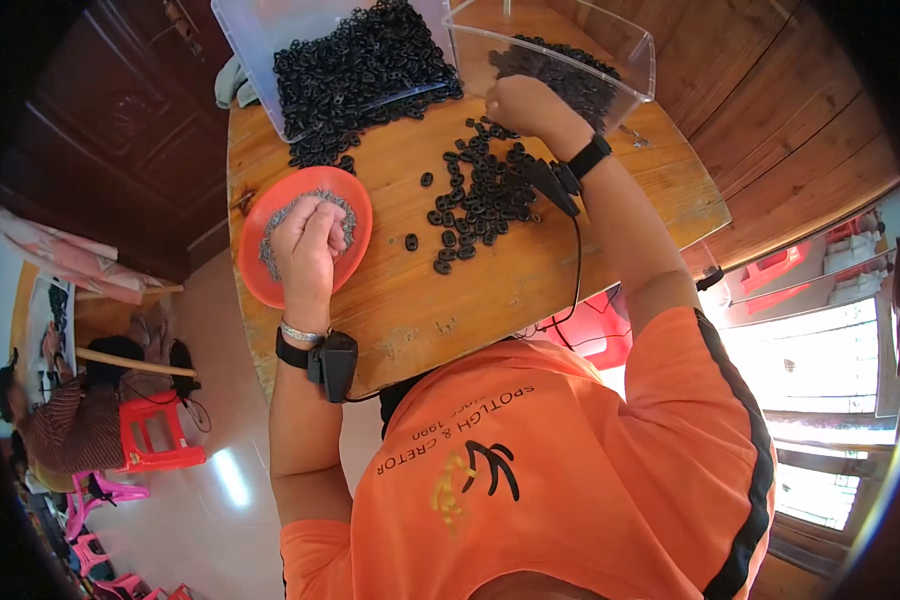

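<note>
My left hand (312, 245) is over an orange-red bowl (358, 215), its fingers curled together; whatever is between them is too small to make out. Inside the bowl lies a heap of small grey metal pieces (270, 262). At the far right of the table my right hand (532, 105) is closed too, beside the near wall of a clear plastic box (610, 82). Its fingertips are turned away, so what they hold is hidden. Just below that hand, small black oval plastic parts with holes (485, 190) are strewn on the wood.
A translucent tub (255, 75) on its side spills a big pile of black parts (365, 65) onto the wooden table (410, 320). Black devices are strapped to both wrists, and a cable (578, 270) hangs from the right one. Behind at left, a person sits near a red stool (160, 430).
</note>
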Demonstrator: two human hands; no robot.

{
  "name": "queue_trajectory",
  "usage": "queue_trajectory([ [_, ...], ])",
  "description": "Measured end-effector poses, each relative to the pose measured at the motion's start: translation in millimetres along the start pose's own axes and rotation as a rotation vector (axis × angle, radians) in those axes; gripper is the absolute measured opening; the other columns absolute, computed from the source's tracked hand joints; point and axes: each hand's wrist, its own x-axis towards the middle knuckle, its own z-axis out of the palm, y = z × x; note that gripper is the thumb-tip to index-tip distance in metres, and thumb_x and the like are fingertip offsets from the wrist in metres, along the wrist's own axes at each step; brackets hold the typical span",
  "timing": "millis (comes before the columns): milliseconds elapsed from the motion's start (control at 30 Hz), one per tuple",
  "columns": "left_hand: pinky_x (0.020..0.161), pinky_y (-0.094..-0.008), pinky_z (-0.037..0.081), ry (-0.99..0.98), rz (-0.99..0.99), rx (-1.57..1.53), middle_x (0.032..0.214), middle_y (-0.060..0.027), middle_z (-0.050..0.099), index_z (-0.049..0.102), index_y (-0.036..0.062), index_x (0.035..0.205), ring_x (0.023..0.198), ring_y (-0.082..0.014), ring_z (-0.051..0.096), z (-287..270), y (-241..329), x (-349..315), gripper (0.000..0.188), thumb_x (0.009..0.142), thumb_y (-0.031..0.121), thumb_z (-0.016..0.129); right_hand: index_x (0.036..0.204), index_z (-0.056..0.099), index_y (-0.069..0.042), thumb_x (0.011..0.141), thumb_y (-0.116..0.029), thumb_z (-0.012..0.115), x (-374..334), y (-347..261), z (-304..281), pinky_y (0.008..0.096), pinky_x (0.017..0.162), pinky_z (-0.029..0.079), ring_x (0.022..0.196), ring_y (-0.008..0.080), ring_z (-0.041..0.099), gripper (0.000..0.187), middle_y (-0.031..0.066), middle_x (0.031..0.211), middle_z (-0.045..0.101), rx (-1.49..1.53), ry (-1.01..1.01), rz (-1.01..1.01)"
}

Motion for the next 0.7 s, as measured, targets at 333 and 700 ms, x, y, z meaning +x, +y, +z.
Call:
queue_trajectory([
  [333, 0.047, -0.0197, 0.035, -0.031, -0.008, 0.090, 0.058, 0.0014, 0.050, 0.059, 0.0011, 0.074, 0.052, -0.0051, 0.045, 2, 3, -1, 0.022, 0.088, 0.014, 0.048, 0.078, 0.066, -0.003, 0.078, -0.016, 0.054, 17, 19, 51, 0.0429, 0.069, 0.048, 0.074, 0.0331, 0.060, 0.017, 0.0156, 0.074, 0.063, 0.003, 0.003, -0.107],
  [700, 0.047, -0.0217, 0.036, -0.039, 0.024, 0.174, 0.055, -0.0005, 0.050, 0.058, -0.0016, 0.072, 0.051, -0.0060, 0.045, 2, 1, 0, 0.021, 0.086, 0.012, 0.051, 0.081, 0.062, -0.002, 0.077, -0.015, 0.059, -12, -38, 4, 0.0387, 0.060, 0.047, 0.063, 0.0281, 0.058, 0.014, 0.0140, 0.073, 0.062, 0.234, -0.235, -0.061],
])
